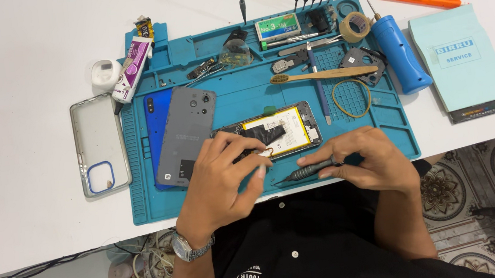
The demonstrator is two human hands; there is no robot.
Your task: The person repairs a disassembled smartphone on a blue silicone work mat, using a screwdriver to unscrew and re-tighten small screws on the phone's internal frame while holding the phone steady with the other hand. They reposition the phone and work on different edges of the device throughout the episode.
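Note:
An opened phone (286, 130) with a yellow-edged battery lies on the blue work mat (243, 96). My left hand (226, 172) rests on its near-left end, fingertips pinching a small part by a thin looped flex at the phone's edge. My right hand (363, 160) grips a dark precision screwdriver (306, 171), tip pointing left toward the left fingers. A wristwatch (188, 247) sits on my left wrist.
A grey back cover (185, 133) lies over a blue phone (156, 115), beside a clear case (98, 142). Around the mat: a toothbrush (323, 74), rubber band (351, 97), tape roll (355, 25), blue electric screwdriver (399, 52), glue tube (133, 68), pale blue booklet (460, 58), several screwdrivers at the back.

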